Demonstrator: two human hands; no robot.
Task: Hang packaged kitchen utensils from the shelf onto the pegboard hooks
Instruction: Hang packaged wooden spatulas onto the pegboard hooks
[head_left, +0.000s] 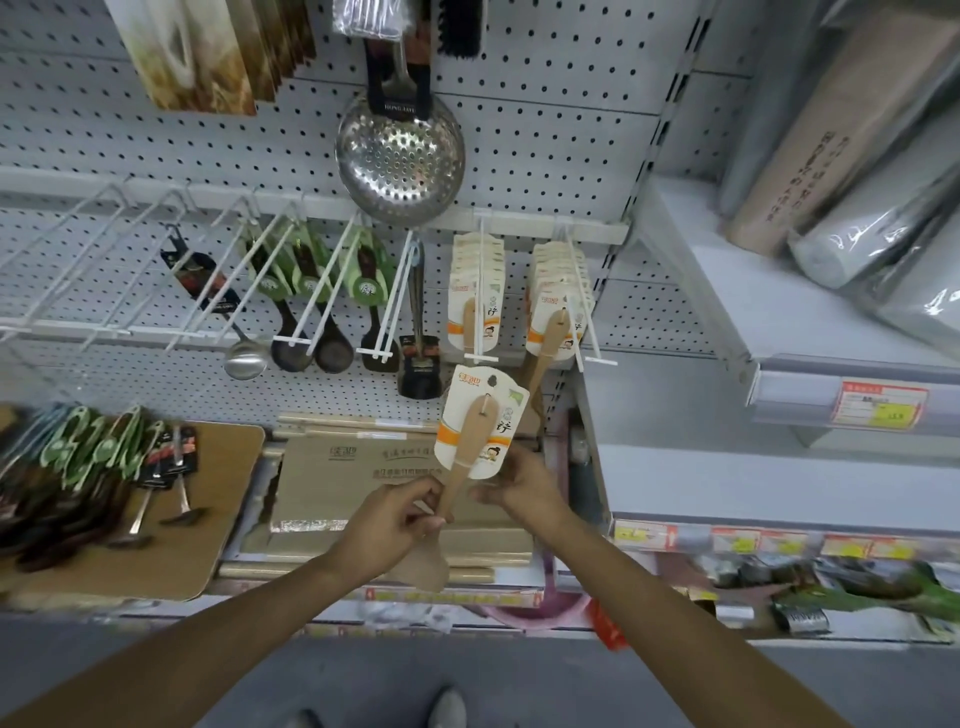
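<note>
- Head view: your left hand (397, 512) is curled round the handle of a light wooden spatula on a white and orange backing card (480, 423); thumb and fingers pinch the handle just below the card.
- Your right hand (519, 486) sits at four o'clock from the card, its fingers closed on the card's lower right edge.
- The carded spatula stands nearly upright, tilted slightly to one o'clock, with its blade (423, 564) hanging down past your left wrist. It is held in the air in front of the shelf, below the white pegboard hooks and touching none of them.
- At twelve o'clock from the card, a white wire hook (482, 291) carries a row of matching carded spatulas (475, 291). At one o'clock, a second white hook (584, 306) carries another row of the same packs (553, 301).
- At eleven o'clock hangs a large perforated steel skimmer (400, 156) against the white pegboard panel (545, 130).
- At ten o'clock, more white hooks hold dark spoons on green cards (311, 280) and a steel ladle on a black card (208, 291).
- At nine o'clock, loose green-carded and black-carded utensils (93, 462) lie heaped on a tan board (218, 493).
- Directly behind your hands lie flat brown cardboard packs (337, 483) on the lower shelf.
- At two o'clock, grey and beige wrapped rolls (852, 156) lie on a white side shelf (727, 291).
</note>
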